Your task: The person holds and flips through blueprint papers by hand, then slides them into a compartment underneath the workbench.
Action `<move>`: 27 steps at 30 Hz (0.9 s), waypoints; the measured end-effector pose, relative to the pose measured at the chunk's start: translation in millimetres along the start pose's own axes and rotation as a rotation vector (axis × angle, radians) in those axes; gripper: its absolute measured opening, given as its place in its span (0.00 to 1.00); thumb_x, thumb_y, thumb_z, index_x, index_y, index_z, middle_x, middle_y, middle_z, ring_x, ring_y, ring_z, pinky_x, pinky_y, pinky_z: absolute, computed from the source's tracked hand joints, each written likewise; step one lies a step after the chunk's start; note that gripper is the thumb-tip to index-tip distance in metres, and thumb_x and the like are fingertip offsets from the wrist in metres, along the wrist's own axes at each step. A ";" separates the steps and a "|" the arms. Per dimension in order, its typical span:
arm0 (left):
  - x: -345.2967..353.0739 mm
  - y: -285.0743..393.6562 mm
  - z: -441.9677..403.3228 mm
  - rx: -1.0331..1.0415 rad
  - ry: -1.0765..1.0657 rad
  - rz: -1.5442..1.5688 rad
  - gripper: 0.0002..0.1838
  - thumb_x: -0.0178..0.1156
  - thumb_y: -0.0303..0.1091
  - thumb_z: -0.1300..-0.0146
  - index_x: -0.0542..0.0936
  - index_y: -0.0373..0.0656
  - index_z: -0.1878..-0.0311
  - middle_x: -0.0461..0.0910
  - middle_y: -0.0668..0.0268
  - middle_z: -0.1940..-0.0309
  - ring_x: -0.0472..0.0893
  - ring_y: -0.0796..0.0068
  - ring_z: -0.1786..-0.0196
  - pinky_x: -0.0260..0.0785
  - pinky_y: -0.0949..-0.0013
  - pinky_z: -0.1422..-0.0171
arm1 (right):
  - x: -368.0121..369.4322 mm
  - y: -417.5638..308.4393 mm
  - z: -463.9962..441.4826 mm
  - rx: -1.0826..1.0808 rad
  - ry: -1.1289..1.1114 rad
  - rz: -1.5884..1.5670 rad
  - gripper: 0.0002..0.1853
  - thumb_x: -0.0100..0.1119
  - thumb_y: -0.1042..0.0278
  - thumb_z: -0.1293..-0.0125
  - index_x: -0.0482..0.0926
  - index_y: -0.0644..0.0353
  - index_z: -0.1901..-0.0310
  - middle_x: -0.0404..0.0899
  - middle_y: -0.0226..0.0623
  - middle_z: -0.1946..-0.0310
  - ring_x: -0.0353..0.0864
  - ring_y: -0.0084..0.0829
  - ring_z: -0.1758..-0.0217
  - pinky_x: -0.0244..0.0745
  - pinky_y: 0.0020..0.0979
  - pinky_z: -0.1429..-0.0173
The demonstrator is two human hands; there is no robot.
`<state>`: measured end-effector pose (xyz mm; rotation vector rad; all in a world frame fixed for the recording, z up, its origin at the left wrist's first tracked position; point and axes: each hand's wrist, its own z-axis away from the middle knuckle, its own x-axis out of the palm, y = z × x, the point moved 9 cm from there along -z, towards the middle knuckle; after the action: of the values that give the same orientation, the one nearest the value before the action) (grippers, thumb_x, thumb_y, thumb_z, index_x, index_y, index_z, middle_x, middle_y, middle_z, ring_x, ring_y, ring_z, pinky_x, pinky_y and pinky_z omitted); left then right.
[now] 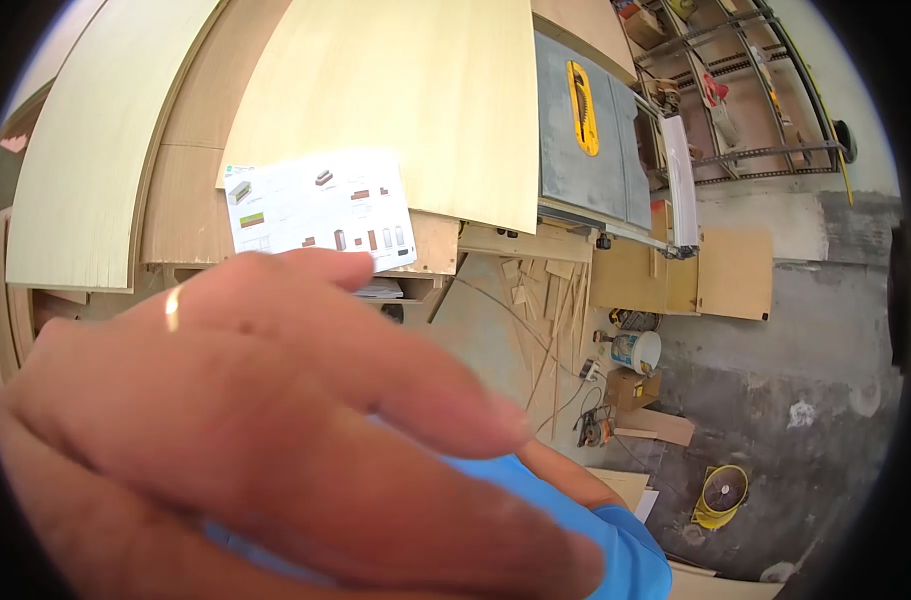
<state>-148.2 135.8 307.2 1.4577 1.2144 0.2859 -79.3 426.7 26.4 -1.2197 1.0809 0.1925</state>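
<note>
1. Right now the left hand (236, 400) is raised large and blurred across the view, its fingers apart and loosely bent, gripping nothing that shows; the palm is hidden.
2. And there's the printed sheet (301, 205), nearest that hand, lying over the near-left corner of the pale board (406, 90). One finger overlaps it in view, but contact can't be told.
3. The right forearm (566, 475) comes in beyond; its hand is out of sight, so no word on those fingers.
4. This looks like a pause for positioning or gesturing, not cutting. Picking up thin paper would call for a light pinch at its edge.
5. Textures now: smooth, faintly grained board, straight-edged; glossy-looking paper with small coloured drawings (too small to read from here).
6. Off the board's right edge, the flat grey saw table (566, 175) carries a long, rounded yellow plate (588, 142).
</note>
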 end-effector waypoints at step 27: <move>-50.6 -93.7 99.0 -0.363 0.952 0.320 0.25 0.51 0.45 0.26 0.80 0.27 0.47 0.85 0.51 0.51 0.82 0.62 0.44 0.70 0.60 0.34 | 17.4 26.6 12.2 0.034 -0.120 0.076 0.19 0.62 0.62 0.41 0.79 0.68 0.52 0.80 0.51 0.47 0.82 0.48 0.48 0.79 0.42 0.44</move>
<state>-143.5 19.5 220.0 1.1928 1.5311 1.4633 -80.4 440.1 -4.9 -1.1233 1.0221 0.3006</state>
